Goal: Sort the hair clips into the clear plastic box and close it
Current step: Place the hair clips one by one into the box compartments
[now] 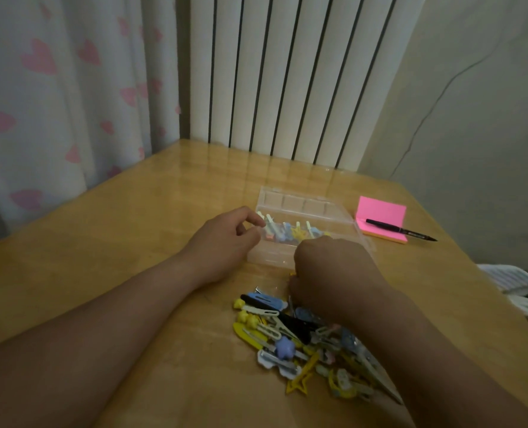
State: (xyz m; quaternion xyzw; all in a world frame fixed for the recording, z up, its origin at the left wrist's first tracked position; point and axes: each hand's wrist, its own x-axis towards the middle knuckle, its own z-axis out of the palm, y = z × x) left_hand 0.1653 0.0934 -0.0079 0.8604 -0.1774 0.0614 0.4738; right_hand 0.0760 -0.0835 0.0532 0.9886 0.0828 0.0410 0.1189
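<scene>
— Right hand [333, 273] is hovering knuckles-up, fingers hidden; its grasp cannot be determined. Left hand [225, 239] is curling at the box wall, and a pinch is unclear.
— Task items?
— Clear plastic box [267, 257] is lying open just beyond both hands. Hair clips [287, 335] are tangling beneath the right wrist. Slick plastic, thin metal prongs: advising lifting them singly.

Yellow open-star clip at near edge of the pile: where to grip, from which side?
Pinch the yellow star clip by its star end, from above on the near side. That end lies flat on the table, outside the pile; the straight end points into it.
</scene>
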